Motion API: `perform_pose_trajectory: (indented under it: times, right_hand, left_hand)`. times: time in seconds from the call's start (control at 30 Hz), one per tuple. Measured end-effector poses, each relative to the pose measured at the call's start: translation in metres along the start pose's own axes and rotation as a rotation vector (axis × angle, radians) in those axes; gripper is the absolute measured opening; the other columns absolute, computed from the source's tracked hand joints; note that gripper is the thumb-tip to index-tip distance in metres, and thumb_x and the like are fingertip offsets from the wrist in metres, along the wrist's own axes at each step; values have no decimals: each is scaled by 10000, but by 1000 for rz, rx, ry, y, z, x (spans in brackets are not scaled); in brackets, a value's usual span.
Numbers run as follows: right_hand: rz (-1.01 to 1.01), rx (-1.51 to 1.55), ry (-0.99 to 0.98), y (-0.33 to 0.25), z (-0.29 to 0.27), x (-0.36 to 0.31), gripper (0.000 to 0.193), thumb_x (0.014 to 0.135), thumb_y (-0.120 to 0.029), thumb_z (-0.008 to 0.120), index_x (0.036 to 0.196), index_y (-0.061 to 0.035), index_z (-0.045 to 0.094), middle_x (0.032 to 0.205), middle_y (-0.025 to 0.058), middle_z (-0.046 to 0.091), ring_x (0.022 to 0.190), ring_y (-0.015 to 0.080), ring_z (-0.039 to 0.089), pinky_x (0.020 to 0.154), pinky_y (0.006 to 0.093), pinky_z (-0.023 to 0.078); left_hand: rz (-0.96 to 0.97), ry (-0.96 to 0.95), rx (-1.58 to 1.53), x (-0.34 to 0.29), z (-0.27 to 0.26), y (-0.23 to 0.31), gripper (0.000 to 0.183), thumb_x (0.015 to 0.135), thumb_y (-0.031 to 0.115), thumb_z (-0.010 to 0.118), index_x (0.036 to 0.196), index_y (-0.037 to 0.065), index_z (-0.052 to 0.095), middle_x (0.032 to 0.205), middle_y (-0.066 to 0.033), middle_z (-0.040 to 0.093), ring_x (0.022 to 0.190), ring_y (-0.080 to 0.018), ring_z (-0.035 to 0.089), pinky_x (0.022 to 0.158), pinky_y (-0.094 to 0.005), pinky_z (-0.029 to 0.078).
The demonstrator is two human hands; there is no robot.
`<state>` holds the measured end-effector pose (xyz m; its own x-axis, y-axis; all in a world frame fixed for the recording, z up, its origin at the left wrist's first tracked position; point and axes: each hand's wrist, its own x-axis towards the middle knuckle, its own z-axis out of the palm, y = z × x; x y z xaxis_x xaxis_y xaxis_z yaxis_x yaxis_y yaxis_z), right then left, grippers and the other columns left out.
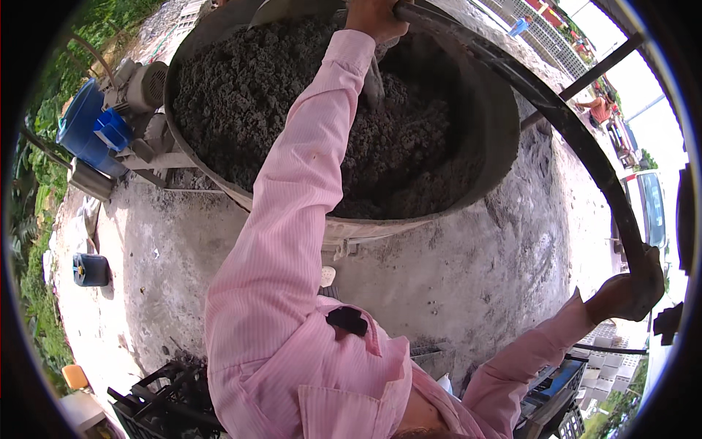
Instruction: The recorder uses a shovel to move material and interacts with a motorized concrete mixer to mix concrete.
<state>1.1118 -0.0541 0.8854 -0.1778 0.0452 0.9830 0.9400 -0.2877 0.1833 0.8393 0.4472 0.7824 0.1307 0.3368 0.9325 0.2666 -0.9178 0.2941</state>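
A long dark bar-like tool handle (pixel 559 117) runs over the right rim of a big round mixing pan, looking bowed in this view. My left hand (pixel 375 18), at the end of a pink striped sleeve, is closed around its upper part at the top of the picture. My right hand (pixel 632 289) grips the other end, low at the right. Whatever head the tool has is not plain to see. Dark, crumbly damp mix (pixel 256 95) fills much of the mixing pan (pixel 504 139). A grey mixer arm (pixel 374 84) stands in the mix beside my left wrist.
A motor (pixel 148 84) and blue buckets (pixel 82 121) adjoin the pan's left side. A dark blue container (pixel 91 270) sits on the concrete floor (pixel 183 256). Black crates (pixel 168 399) lie at lower left. Another person (pixel 601 110) and a vehicle (pixel 649 208) are far right.
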Motion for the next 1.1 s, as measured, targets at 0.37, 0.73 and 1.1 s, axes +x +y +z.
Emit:
perform_pose_trajectory:
  times: [0.37,0.73,1.1]
  right_hand:
    - [85,546,-117,62,-161,-35,200,915,-58,627,1055,83,597,932,216,661,836,332,659,762,426,561]
    - [-339,-1115,37,114,-318,-62,80,867,-189,767,919,-133,744,857,43,714,720,203,693,619,330,563]
    - [-21,-870,-242,98,-313,-190,233,981,-234,623,1162,-107,694,999,116,612,796,258,669,650,365,542]
  left_hand:
    - [38,38,10,-96,-13,125,184,618,72,709,763,178,671,783,-7,627,828,-313,618,844,-472,445]
    - [232,-140,-88,-92,2,262,218,604,95,706,789,199,652,767,18,609,816,-261,622,783,-414,449]
    - [252,-336,-67,-126,72,262,268,598,145,726,862,187,702,874,-25,651,940,-291,606,915,-449,401]
